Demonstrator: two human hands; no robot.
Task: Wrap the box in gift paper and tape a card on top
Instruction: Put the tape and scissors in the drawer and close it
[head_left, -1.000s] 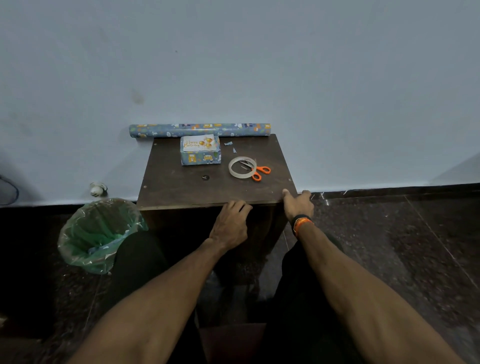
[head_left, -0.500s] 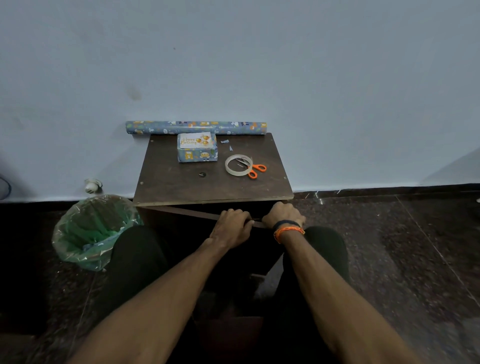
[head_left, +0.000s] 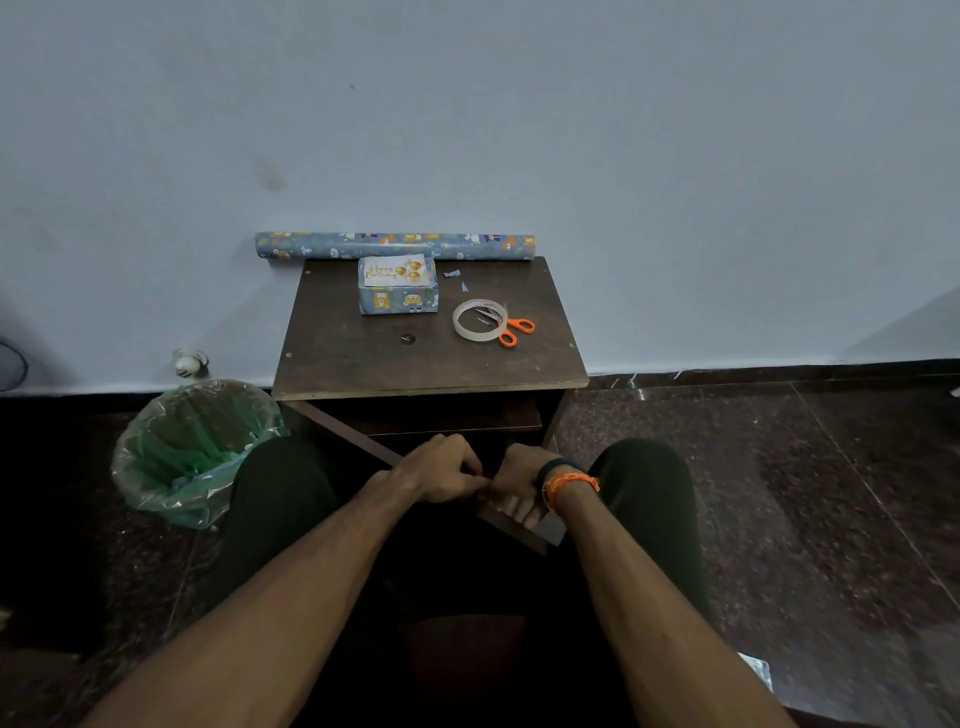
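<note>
Your hands — left (head_left: 441, 470), right (head_left: 519, 483) — have left the table (head_left: 363, 358) edge and now grip the door (head_left: 524, 525), swung open toward your lap.

Both hands curled, left (head_left: 441, 470), right (head_left: 519, 480), gripping board edge (head_left: 511, 525).

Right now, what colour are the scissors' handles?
Orange; the scissors show best in the head view.

The near half of the tabletop (head_left: 363, 364) lies bare, while the wrapped box (head_left: 398, 299), tape roll (head_left: 479, 320), scissors (head_left: 511, 330) and paper roll (head_left: 395, 246) crowd its far edge by the wall.
</note>
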